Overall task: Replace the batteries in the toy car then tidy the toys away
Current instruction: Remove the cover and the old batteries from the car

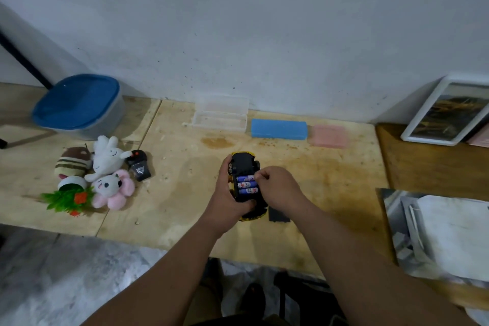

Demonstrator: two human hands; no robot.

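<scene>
A yellow and black toy car [243,164] lies upside down at the middle of the plywood table [330,180]. My left hand [227,198] grips the car around its left side and near end. Its battery bay is uncovered and holds three purple batteries [247,185] side by side. My right hand [277,186] has curled fingers pinching the right end of the top battery. A black battery cover [277,215] lies on the table just right of the car's near end.
Plush toys [105,169], a black remote control [139,167] and a small fake plant [67,197] lie at the left. A blue-lidded tub [79,106] stands behind them. Clear [221,116], blue [279,128] and pink [329,136] cases line the wall. A framed picture [447,111] leans at the right.
</scene>
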